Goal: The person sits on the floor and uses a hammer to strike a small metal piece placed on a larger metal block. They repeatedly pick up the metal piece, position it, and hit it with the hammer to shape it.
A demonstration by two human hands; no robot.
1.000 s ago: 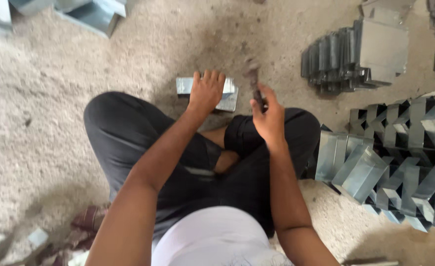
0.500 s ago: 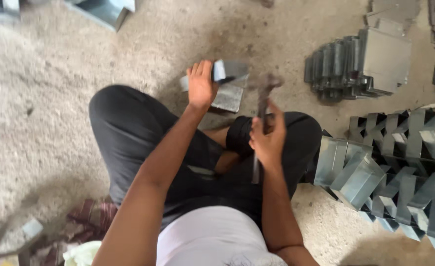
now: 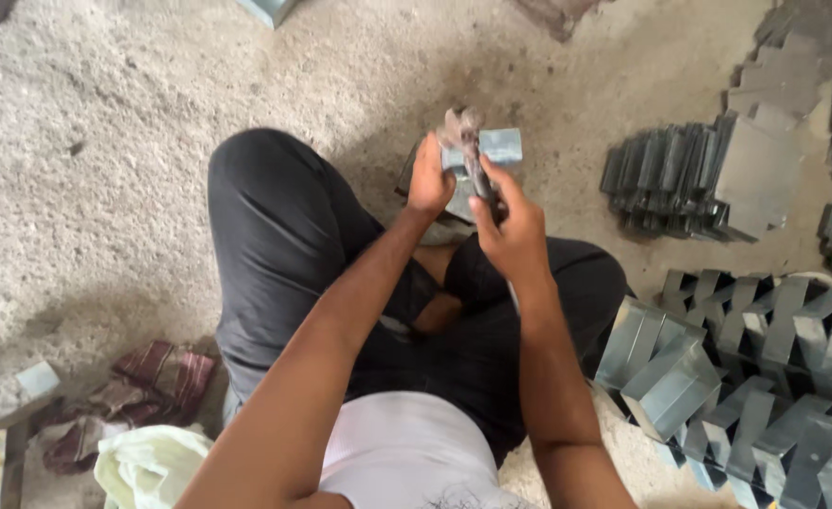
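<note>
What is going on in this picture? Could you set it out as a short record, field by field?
Setting: a person sits cross-legged on a rough concrete floor
Left hand: steadies a folded sheet-metal piece on the floor in front of the legs
Right hand: grips the handle of a hammer, head raised over the piece
To the person's right: rows of folded metal pieces
Farther off: a stack of dark flat metal parts
To the person's left: a crumpled checked cloth
</note>
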